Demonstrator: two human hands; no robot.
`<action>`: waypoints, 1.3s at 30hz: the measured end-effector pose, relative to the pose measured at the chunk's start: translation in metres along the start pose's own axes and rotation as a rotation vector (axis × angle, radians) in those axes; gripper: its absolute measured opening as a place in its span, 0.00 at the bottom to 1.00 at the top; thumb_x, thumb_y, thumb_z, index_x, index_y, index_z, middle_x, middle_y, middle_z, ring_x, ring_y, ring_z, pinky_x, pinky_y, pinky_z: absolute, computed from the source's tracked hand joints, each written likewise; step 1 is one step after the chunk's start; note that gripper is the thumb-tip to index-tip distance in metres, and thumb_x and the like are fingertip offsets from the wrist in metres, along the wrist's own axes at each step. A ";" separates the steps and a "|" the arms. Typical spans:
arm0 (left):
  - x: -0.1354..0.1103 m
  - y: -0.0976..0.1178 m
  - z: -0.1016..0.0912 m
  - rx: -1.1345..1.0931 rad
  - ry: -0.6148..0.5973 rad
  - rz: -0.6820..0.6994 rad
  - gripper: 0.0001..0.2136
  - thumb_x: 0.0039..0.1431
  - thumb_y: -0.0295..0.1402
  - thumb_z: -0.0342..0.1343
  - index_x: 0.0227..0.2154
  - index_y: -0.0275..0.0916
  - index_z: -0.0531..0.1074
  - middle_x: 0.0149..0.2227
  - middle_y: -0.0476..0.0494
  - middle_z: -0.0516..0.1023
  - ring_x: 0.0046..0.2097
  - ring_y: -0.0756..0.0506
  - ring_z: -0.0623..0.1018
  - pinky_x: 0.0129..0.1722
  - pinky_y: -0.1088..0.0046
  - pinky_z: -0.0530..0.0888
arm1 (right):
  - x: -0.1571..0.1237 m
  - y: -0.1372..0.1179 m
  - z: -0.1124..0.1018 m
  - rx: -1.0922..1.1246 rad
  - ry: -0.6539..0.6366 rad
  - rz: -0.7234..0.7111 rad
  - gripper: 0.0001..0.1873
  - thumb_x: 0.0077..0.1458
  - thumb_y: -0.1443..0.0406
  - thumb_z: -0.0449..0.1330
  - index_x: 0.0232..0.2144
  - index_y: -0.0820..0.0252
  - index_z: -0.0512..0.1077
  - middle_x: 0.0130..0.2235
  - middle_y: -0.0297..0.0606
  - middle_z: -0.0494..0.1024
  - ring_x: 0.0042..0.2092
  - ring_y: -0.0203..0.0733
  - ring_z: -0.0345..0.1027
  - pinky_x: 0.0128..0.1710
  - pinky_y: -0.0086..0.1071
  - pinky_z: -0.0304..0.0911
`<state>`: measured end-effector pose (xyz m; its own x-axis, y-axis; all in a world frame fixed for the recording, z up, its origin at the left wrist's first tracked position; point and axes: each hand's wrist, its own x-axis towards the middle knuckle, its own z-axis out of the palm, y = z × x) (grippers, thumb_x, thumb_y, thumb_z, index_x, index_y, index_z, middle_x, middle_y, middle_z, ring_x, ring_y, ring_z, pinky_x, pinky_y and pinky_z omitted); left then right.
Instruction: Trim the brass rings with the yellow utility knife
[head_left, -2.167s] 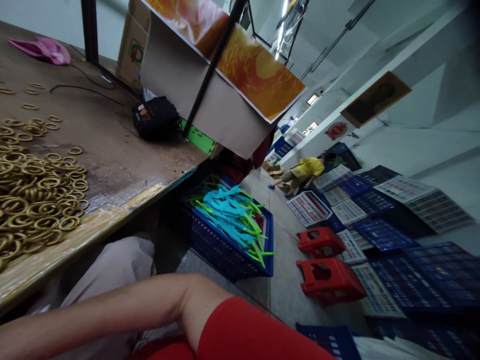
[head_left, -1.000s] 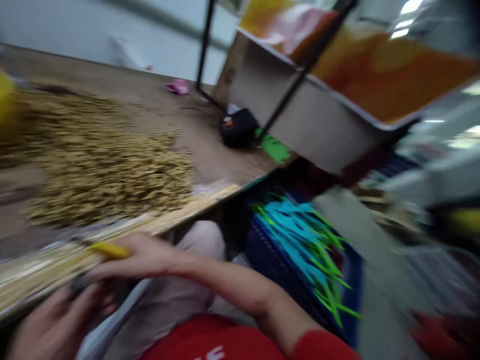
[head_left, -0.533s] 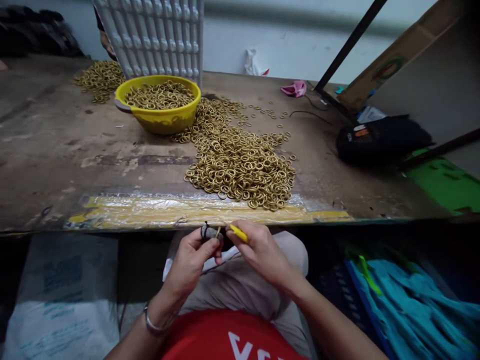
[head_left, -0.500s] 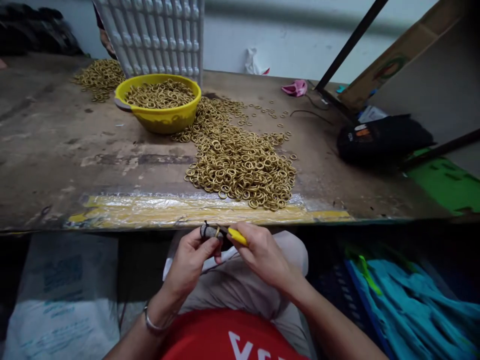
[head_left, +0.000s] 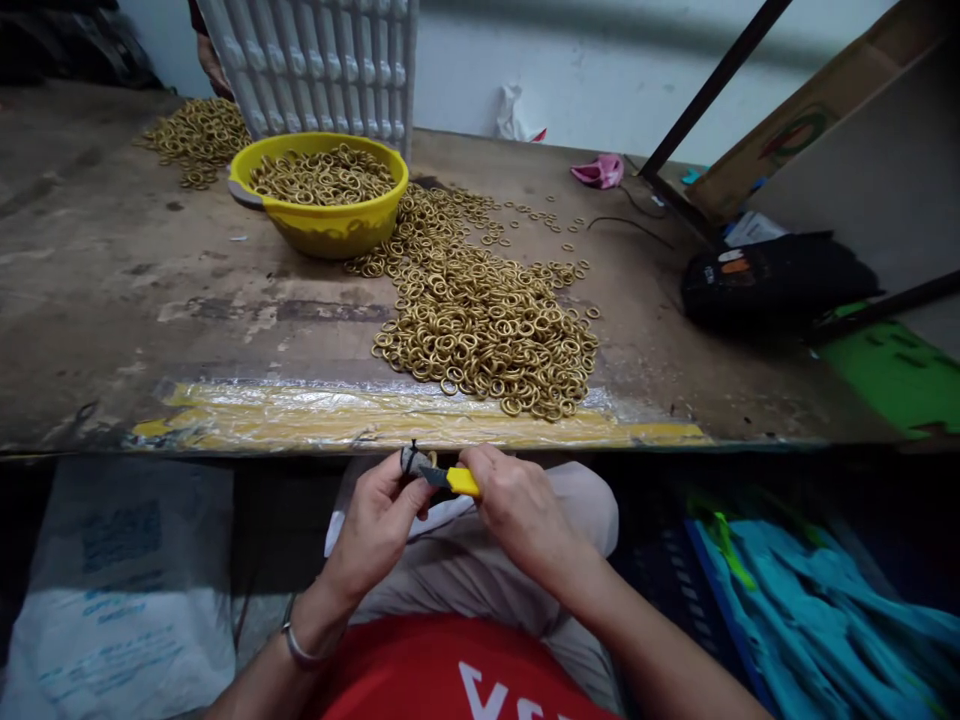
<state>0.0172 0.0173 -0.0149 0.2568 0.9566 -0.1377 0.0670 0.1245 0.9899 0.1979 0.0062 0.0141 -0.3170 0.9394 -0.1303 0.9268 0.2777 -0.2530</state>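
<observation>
My left hand (head_left: 381, 522) is closed in front of the table edge, pinching a brass-coloured ring (head_left: 433, 457) between thumb and forefinger; only part of the ring shows. A grey wrap (head_left: 412, 461) tied with black cord covers that forefinger. In my right hand (head_left: 517, 500), the fingers are wrapped round a knife (head_left: 463, 482) with a yellow handle and a dark blade. The blade points left and meets the left fingertips at the ring; whether it touches the ring I cannot tell. Just beyond both hands, a large heap of similar rings (head_left: 487, 330) lies on the table.
A yellow basin (head_left: 330, 235) full of rings stands behind the heap, before a grey ribbed panel (head_left: 315, 70). Another person's hand (head_left: 214, 70) shows beside the panel, near a smaller ring pile (head_left: 196, 135). A black bag (head_left: 776, 280) lies right; blue cloth (head_left: 832, 600) is below.
The knife has turned flatter, so its blade now shows lying across toward my left fingertips. My right hand has rolled slightly, and the ring has shifted behind the blade.
</observation>
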 end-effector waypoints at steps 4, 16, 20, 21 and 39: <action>-0.013 0.018 -0.001 0.031 0.021 0.020 0.09 0.61 0.35 0.55 0.27 0.38 0.69 0.25 0.49 0.68 0.28 0.49 0.67 0.29 0.73 0.65 | 0.020 0.005 0.003 -0.123 -0.029 0.085 0.11 0.62 0.75 0.48 0.40 0.60 0.68 0.38 0.41 0.77 0.34 0.42 0.71 0.30 0.32 0.54; -0.007 -0.005 -0.002 -0.445 -0.060 -0.170 0.11 0.56 0.38 0.62 0.31 0.35 0.69 0.28 0.45 0.75 0.23 0.52 0.69 0.23 0.76 0.67 | 0.096 0.026 0.013 -0.187 0.104 0.127 0.13 0.61 0.73 0.47 0.39 0.61 0.71 0.41 0.44 0.74 0.35 0.41 0.69 0.32 0.31 0.55; 0.000 -0.002 -0.008 -0.695 -0.063 -0.218 0.12 0.56 0.39 0.61 0.35 0.35 0.70 0.33 0.41 0.77 0.28 0.48 0.75 0.22 0.76 0.70 | 0.093 0.028 0.006 0.025 0.131 0.053 0.08 0.61 0.70 0.51 0.33 0.62 0.70 0.36 0.40 0.73 0.34 0.39 0.66 0.34 0.30 0.55; 0.002 -0.002 -0.008 -0.728 -0.051 -0.226 0.12 0.56 0.39 0.61 0.35 0.34 0.70 0.35 0.39 0.78 0.29 0.48 0.76 0.22 0.76 0.71 | 0.089 0.029 0.002 0.169 0.130 0.011 0.10 0.62 0.67 0.51 0.30 0.61 0.69 0.32 0.37 0.71 0.33 0.37 0.64 0.33 0.30 0.55; 0.039 -0.002 0.007 -0.732 0.032 -0.236 0.17 0.47 0.39 0.70 0.30 0.33 0.71 0.23 0.50 0.72 0.22 0.56 0.70 0.18 0.84 0.65 | 0.055 0.011 0.002 1.177 -0.073 -0.031 0.13 0.59 0.57 0.57 0.31 0.61 0.71 0.27 0.33 0.73 0.28 0.33 0.63 0.30 0.28 0.59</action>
<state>0.0342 0.0528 -0.0221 0.2864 0.8887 -0.3581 -0.5414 0.4585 0.7048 0.1901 0.0604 0.0024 -0.3821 0.9113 -0.1533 0.1739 -0.0920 -0.9805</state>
